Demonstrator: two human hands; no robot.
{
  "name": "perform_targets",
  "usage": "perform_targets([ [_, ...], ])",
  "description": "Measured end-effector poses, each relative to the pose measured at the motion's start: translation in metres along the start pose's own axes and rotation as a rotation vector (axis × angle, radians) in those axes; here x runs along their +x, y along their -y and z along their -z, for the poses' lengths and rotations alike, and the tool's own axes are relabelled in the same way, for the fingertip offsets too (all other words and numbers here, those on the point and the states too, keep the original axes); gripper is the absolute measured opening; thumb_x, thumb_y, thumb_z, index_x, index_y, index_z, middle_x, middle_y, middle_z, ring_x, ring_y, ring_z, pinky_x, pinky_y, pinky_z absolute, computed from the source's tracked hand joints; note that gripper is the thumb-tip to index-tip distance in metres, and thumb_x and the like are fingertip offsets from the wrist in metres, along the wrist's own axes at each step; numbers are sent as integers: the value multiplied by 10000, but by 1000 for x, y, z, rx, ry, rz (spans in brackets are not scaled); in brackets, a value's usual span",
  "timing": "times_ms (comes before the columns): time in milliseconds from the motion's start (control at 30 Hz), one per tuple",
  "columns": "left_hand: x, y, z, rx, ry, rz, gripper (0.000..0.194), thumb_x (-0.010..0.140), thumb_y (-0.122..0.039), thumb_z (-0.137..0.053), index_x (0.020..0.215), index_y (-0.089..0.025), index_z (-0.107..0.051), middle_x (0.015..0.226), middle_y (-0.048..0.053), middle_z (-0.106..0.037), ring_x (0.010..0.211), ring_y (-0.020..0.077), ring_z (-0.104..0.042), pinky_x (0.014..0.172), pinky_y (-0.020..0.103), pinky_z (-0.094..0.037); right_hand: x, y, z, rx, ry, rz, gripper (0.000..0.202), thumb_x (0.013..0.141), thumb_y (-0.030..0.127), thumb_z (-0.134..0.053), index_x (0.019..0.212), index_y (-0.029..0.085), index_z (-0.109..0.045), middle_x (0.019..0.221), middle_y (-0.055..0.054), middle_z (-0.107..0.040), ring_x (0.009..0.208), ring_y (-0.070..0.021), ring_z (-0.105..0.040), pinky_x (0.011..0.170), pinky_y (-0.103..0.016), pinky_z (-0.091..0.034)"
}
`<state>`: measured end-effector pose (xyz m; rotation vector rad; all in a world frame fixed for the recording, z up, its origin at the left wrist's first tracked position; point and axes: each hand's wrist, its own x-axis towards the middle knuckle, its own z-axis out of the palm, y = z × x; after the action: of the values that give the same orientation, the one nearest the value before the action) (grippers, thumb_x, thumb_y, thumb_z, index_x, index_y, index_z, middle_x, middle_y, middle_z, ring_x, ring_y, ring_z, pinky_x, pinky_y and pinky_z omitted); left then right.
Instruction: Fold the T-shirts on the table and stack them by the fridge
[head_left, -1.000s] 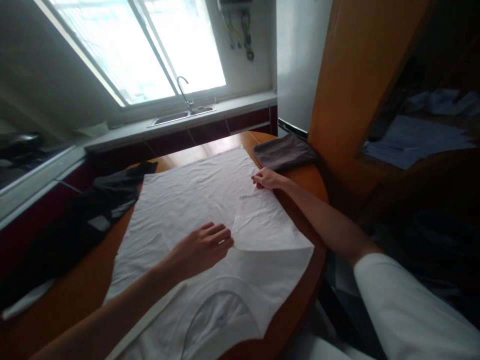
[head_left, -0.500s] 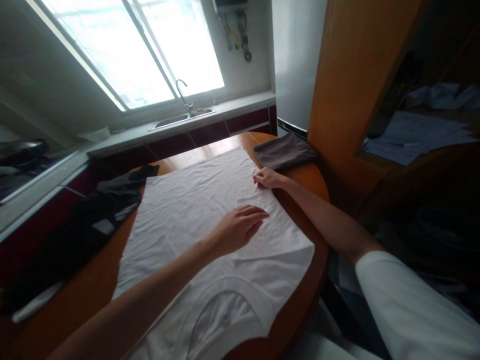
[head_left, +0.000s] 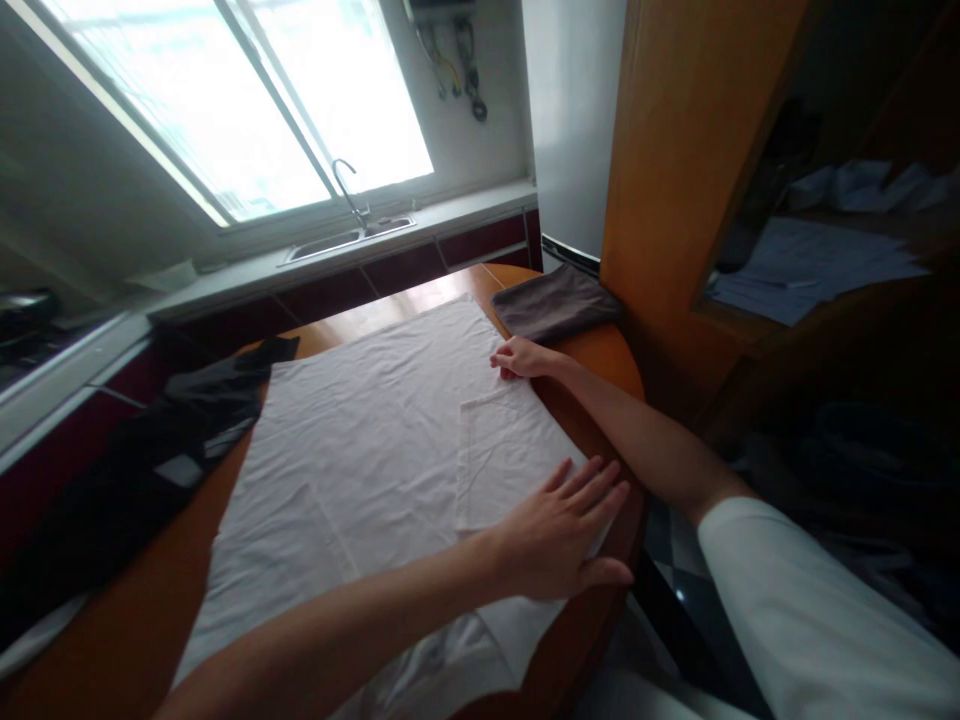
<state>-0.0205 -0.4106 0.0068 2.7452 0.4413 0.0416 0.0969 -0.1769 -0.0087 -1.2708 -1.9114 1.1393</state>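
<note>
A white T-shirt (head_left: 360, 430) lies spread on the round wooden table (head_left: 611, 360), its neck end towards me and partly covered by my left arm. One sleeve (head_left: 491, 450) lies folded inward over the body near the right side. My left hand (head_left: 562, 535) rests on the shirt by the table's right edge, palm down with fingers spread. Farther up that side, my right hand (head_left: 523, 358) has its fingers pinched together at the shirt's side edge. Those fingertips partly hide the fabric between them.
Beyond my right hand lies a folded grey cloth (head_left: 555, 302). Dark clothing (head_left: 150, 440) lies along the table's left side. A counter with a sink (head_left: 330, 243) and tap (head_left: 349, 185) runs below the window. A wooden door frame (head_left: 660, 150) stands to the right.
My left hand has moved right and nearer to me, its fingers now spread flat. The folded-in sleeve shows more fully. My right hand stays at the shirt's side edge. The view has shifted slightly.
</note>
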Motion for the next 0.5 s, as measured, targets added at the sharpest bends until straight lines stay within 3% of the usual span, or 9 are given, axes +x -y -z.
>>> perform_targets([
  [133, -9, -8, 5, -10, 2, -71, 892, 978, -700, -372, 1632, -145, -130, 1676, 171, -148, 1564, 299, -98, 1264, 530, -140, 3, -4, 0, -45, -27, 57, 229, 990, 188, -552, 855, 94, -711, 657, -23, -719, 495, -72, -572, 510, -159, -420],
  [233, -18, 7, 17, 51, -67, -34, 679, 1035, -568, -381, 1595, -194, -295, 1658, 110, -275, 1555, 252, -185, 1274, 484, -168, 8, -5, 0, -114, -152, 180, 206, 954, 107, -534, 964, 93, -739, 848, -60, -773, 683, -109, -675, 643, -178, -495],
  [367, -36, 68, 34, 197, -263, 301, 478, 1078, -354, -310, 1472, -164, -502, 1574, 128, -446, 1493, 250, -358, 1248, 492, -246, 6, 1, -12, -246, -247, 357, 370, 940, 37, -449, 1171, 126, -725, 1192, -96, -742, 1137, -162, -662, 999, -253, -473],
  [433, -48, 102, 35, 228, -298, 487, 530, 1066, -390, -335, 1507, -120, -451, 1578, 177, -422, 1501, 292, -334, 1223, 527, -280, 1, 4, -23, -363, -249, 403, 386, 995, 128, -437, 1309, 135, -662, 1358, -120, -659, 1296, -185, -571, 1113, -296, -398],
  [500, -61, 128, 32, 231, -268, 587, 619, 1051, -470, -355, 1558, -114, -368, 1627, 192, -318, 1531, 326, -245, 1218, 572, -251, -5, 3, -34, -496, -208, 390, 451, 1036, 276, -448, 1453, 131, -540, 1494, -151, -542, 1417, -236, -453, 1180, -376, -329],
])
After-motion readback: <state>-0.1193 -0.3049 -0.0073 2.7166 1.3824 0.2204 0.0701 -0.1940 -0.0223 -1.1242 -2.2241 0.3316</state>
